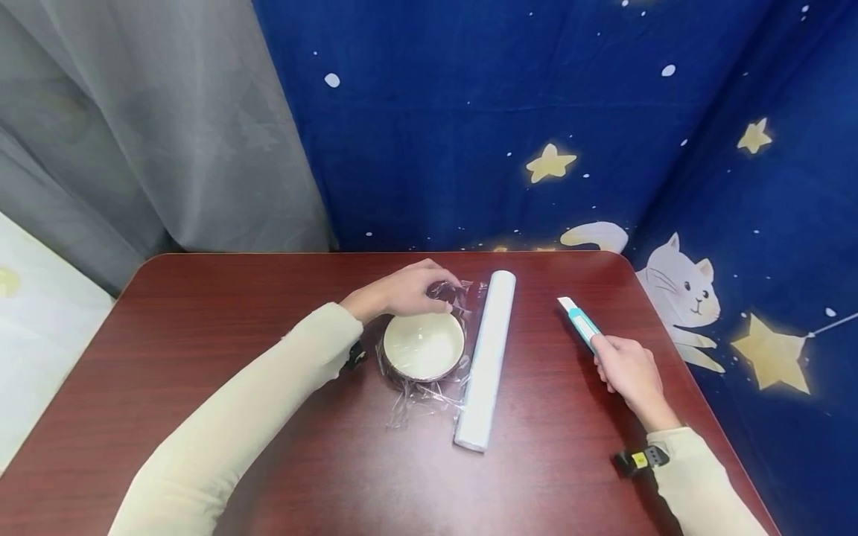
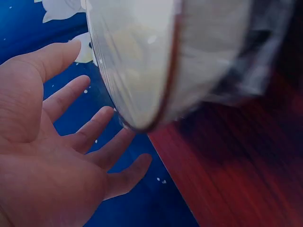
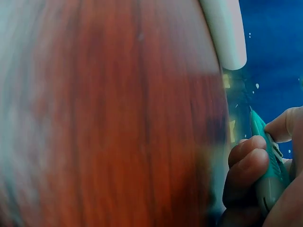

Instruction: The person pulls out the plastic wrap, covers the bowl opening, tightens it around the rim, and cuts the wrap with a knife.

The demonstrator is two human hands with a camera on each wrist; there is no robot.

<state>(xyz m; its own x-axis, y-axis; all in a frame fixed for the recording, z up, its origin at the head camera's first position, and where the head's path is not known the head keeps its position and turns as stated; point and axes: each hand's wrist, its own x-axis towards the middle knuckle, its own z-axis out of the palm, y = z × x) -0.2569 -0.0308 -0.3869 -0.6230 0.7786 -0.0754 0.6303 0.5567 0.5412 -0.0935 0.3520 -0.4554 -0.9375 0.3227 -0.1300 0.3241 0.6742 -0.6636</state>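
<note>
Clear plastic wrap (image 1: 436,393) covers a cream bowl (image 1: 424,347) with a dark rim, its loose edges spread on the table around it. Over the bowl's far side is my left hand (image 1: 413,290), fingers spread and loosely bent. In the left wrist view that hand (image 2: 61,137) is beside the wrapped bowl (image 2: 137,61), fingertips near the rim; whether they touch it I cannot tell. My right hand (image 1: 630,372) grips a teal utility knife (image 1: 583,325) at the table's right side, its tip pointing away. The right wrist view shows fingers curled around the knife (image 3: 271,165).
A long white roll (image 1: 485,361) of wrap lies just right of the bowl, between it and the knife. The dark red table (image 1: 302,469) ends at a far edge before a blue starry curtain (image 1: 456,126). A grey curtain (image 1: 174,134) hangs at left.
</note>
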